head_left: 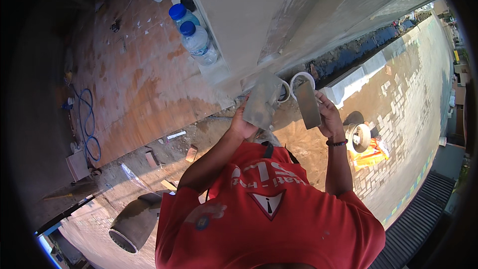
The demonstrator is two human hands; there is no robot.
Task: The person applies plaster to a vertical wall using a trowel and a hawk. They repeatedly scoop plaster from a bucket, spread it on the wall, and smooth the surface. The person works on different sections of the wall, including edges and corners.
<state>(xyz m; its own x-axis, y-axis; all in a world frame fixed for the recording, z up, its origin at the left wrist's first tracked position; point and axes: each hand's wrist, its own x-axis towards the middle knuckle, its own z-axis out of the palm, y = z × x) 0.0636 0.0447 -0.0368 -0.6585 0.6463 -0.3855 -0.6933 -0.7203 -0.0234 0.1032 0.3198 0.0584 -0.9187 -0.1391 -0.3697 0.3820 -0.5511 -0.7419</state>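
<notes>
My left hand (241,123) is closed at the near left edge of a flat grey rectangular plastering board (264,100), smeared with cement. In my right hand (328,114) is a narrower dark rectangular plastering float (308,105), gripped from its right side, with its flat face toward me. The two tools are held up in front of my chest, a small gap between them. Just beyond them show a white ring-shaped rim (302,75) and a smaller pale round rim (285,92), both partly covered by the tools.
A grey plastered pillar (234,15) rises ahead, with capped water bottles (200,45) on its left ledge. A dark drainage channel (368,50) runs right. Nearby are a pale bucket (359,137), an orange sack (371,155), a blue hose (85,119) and a black tub (130,224).
</notes>
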